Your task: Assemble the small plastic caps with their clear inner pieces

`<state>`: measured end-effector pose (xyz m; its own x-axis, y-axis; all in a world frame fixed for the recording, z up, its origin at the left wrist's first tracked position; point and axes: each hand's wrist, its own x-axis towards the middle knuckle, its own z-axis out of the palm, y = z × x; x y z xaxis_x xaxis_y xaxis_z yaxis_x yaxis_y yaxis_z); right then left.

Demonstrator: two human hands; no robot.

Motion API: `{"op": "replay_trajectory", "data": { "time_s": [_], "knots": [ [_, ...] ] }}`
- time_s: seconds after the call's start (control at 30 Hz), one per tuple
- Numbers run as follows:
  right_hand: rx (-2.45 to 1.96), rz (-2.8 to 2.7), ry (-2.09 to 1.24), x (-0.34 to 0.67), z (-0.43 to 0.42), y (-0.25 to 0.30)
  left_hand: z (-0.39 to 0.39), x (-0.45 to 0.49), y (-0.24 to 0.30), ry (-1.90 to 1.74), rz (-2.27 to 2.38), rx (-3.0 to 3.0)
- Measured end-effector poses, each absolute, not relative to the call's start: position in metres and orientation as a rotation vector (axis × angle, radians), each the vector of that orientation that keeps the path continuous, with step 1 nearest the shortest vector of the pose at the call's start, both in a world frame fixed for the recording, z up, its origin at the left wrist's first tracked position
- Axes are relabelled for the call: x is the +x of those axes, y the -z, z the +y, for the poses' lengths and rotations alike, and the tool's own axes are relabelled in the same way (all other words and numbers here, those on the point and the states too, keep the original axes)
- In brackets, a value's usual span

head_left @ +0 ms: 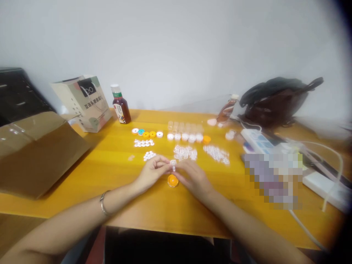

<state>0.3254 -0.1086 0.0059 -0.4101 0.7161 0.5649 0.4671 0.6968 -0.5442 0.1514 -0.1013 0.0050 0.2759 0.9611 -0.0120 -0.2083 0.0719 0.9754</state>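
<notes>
Currently white piece (173,166) between left hand (152,172), right hand (197,179).

Cardboard box (41,154) is blocking desk's (154,216) left edge; power strip (324,189) is crowding right; room is lying between forearms (231,214) at front edge.

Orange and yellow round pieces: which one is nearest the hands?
The orange piece between left hand and right hand; the others are in rows farther back.

A head-worn camera looks forward and down, near the wearer's left hand (150,173) and right hand (197,179), over a yellow table (154,214) toward a pale wall (170,51), the view's dark right edge hard to read.
</notes>
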Motion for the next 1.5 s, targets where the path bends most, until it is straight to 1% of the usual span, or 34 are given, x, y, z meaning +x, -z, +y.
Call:
{"op": "replay_trajectory", "data": {
  "time_s": [0.13, 0.2, 0.3, 0.47, 0.57, 0.7, 0.87, 0.97, 1.1, 1.2, 1.37, 1.5],
  "knots": [
    [-0.864, -2.155, -0.256, 0.327, -0.112, -0.006, -0.105, 0.151, -0.008, -1.056, 0.813, 1.195],
    [-0.868, -2.144, -0.263, 0.327, -0.113, -0.007, -0.106, 0.150, -0.010, -1.042, 0.789, 1.205],
    [-0.866, -2.095, -0.360, 0.325, -0.113, -0.007, -0.104, 0.148, -0.008, -1.018, 0.782, 1.259],
    [-0.971, -1.905, -0.608, 0.320, -0.113, -0.002, -0.102, 0.146, 0.000, -1.082, 0.909, 1.471],
    [-1.021, -1.776, -0.877, 0.317, -0.113, -0.002, -0.103, 0.144, -0.001, -1.058, 0.995, 1.661],
    [-1.049, -1.397, -1.243, 0.321, -0.107, -0.007, -0.097, 0.142, -0.003, -1.056, 1.064, 1.810],
    [-1.056, -0.966, -1.469, 0.332, -0.099, -0.006, -0.077, 0.135, -0.001, -1.024, 1.089, 2.133],
    [-1.051, -0.894, -1.500, 0.334, -0.097, -0.002, -0.067, 0.133, -0.001, -0.983, 1.050, 2.357],
    [-1.047, -0.894, -1.513, 0.332, -0.098, 0.001, -0.054, 0.141, 0.001, -0.839, 1.023, 2.631],
    [-1.052, -0.875, -1.535, 0.331, -0.098, 0.000, -0.044, 0.150, 0.005, -0.775, 0.994, 2.738],
    [-1.058, -0.861, -1.523, 0.333, -0.099, -0.001, -0.041, 0.153, 0.001, -0.837, 0.934, 2.622],
    [-1.067, -0.895, -1.510, 0.332, -0.099, -0.001, -0.051, 0.143, -0.011, -0.910, 0.884, 2.370]
  ]
}}
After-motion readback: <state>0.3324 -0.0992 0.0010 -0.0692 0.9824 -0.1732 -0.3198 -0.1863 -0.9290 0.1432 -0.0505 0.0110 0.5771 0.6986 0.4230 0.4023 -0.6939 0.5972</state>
